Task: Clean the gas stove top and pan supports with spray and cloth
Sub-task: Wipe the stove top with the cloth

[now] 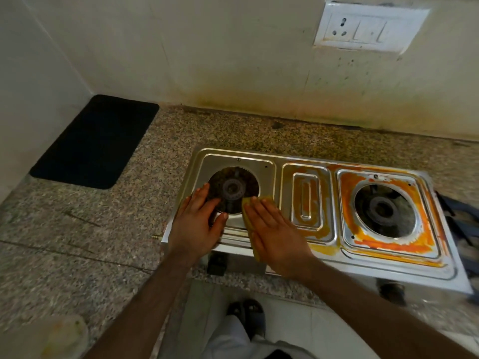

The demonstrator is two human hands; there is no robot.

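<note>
A steel two-burner gas stove [280, 161] sits on the granite counter with no pan supports on it. Its left burner [232, 189] area looks wiped, while orange residue [383, 246] rings the right burner [381, 209] and the middle panel. My right hand [274, 229] lies flat with straight fingers, pressing a yellow cloth [247, 218] on the stove just right of the left burner. My left hand [198, 221] rests flat on the stove's front left corner, fingers reaching over the burner opening. No spray bottle is in view.
A black mat [96, 141] lies on the counter at the far left against the wall. A pale container [64, 338] sits blurred at the counter's front left edge. A switch plate [368, 27] is on the stained wall. A dark object [464, 218] lies right of the stove.
</note>
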